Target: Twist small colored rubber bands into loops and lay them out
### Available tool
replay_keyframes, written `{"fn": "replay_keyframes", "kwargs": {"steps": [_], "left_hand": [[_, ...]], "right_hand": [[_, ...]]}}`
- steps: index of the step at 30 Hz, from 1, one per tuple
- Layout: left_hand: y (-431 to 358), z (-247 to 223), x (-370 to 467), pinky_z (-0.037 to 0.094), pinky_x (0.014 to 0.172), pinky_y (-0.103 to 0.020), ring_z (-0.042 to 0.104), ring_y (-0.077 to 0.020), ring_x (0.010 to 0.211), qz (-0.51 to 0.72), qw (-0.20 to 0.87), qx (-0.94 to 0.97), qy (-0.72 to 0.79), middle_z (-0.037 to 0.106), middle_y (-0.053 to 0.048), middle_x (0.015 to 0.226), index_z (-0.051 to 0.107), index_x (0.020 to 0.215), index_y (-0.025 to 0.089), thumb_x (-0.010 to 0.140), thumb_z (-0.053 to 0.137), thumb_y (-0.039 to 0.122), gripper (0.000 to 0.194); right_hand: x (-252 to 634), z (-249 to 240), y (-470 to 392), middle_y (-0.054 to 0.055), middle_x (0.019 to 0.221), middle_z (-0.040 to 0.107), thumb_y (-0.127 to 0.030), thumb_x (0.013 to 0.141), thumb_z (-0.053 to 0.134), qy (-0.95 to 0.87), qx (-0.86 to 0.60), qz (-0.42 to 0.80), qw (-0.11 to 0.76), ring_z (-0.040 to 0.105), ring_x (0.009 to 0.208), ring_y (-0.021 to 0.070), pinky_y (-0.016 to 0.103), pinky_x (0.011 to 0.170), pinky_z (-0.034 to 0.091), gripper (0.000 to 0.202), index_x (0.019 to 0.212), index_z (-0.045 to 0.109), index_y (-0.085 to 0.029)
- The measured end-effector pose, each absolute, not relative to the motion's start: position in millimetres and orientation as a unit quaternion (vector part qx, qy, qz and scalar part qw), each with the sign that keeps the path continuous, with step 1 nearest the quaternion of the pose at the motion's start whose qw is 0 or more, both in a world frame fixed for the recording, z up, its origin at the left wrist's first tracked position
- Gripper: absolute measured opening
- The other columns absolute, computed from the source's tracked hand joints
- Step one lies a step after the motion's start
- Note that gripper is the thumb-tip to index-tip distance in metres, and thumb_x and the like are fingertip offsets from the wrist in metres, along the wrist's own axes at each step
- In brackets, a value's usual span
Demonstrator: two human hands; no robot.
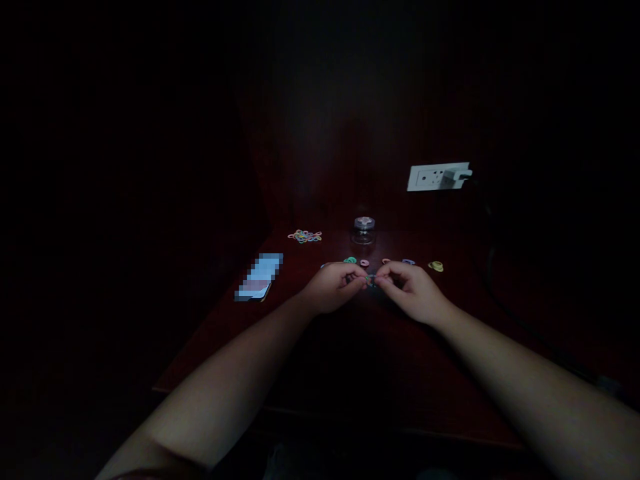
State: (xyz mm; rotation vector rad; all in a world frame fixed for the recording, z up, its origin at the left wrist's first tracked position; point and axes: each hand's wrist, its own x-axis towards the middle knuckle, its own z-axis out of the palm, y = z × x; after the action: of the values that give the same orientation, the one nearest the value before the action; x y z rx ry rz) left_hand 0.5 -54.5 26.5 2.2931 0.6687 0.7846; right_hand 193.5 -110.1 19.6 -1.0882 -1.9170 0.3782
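Observation:
Over the dark red table, my left hand (pixel 334 287) and my right hand (pixel 417 291) meet fingertip to fingertip. Each pinches a side of a small bluish-green hair tie (pixel 372 281), partly covered by the fingers. Just beyond the hands lie small groups of hair ties sorted by colour: green ties (pixel 350 260), a pink tie (pixel 365 263), purple ties (pixel 409 261) and yellow ties (pixel 436 267). An orange-pink tie (pixel 385 261) and something blue show partly behind my fingers. Farther back on the left sits a mixed pile of hair ties (pixel 305 236).
A clear lidded jar (pixel 364 231) stands at the back of the table (pixel 300 360). A phone (pixel 261 277) with a lit screen lies to the left. On the back wall is a white socket (pixel 439 177) with a plug in it; a dark cable runs down the right side.

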Motion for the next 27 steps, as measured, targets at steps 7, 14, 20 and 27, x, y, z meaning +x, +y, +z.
{"fn": "replay_keyframes", "kwargs": {"steps": [7,14,20,27], "left_hand": [[-56.9,26.7,1.0,0.043,0.059,-0.019,0.057,-0.009,0.068,0.318,0.336,0.851,0.247,0.065,-0.004,0.083,0.066,0.094,0.013,0.078,0.065,0.029,0.023],[-56.1,25.4,0.6,0.044,0.06,-0.02,0.055,-0.0089,0.066,0.308,0.313,0.862,0.254,0.064,-0.002,0.077,0.065,0.087,0.014,0.079,0.063,0.031,0.019],[-54.3,25.4,-0.4,0.041,0.056,-0.019,0.049,-0.0073,0.06,0.297,0.32,0.862,0.256,0.059,0.0,0.071,0.062,0.081,0.013,0.081,0.06,0.032,0.019],[-53.6,25.6,-0.6,0.038,0.053,-0.018,0.045,-0.0064,0.056,0.294,0.352,0.849,0.263,0.054,0.002,0.066,0.058,0.077,0.013,0.081,0.059,0.033,0.021]], "right_hand": [[193.4,18.9,-110.0,-0.001,0.062,0.051,-0.031,0.086,0.053,-0.767,-0.44,0.171,0.435,0.045,0.058,0.0131,0.027,0.057,0.038,0.019,0.075,0.059,-0.017],[193.7,18.1,-110.2,-0.001,0.061,0.05,-0.031,0.087,0.054,-0.771,-0.432,0.173,0.434,0.046,0.058,0.0134,0.029,0.06,0.041,0.017,0.077,0.06,-0.018],[195.5,14.0,-105.7,0.002,0.068,0.057,-0.031,0.086,0.055,-0.728,-0.449,0.182,0.485,0.052,0.064,0.0157,0.029,0.061,0.043,0.017,0.077,0.06,-0.017],[195.7,10.5,-102.2,0.001,0.067,0.056,-0.034,0.084,0.057,-0.69,-0.444,0.246,0.515,0.05,0.058,0.0133,0.026,0.055,0.041,0.019,0.078,0.059,-0.016]]}}
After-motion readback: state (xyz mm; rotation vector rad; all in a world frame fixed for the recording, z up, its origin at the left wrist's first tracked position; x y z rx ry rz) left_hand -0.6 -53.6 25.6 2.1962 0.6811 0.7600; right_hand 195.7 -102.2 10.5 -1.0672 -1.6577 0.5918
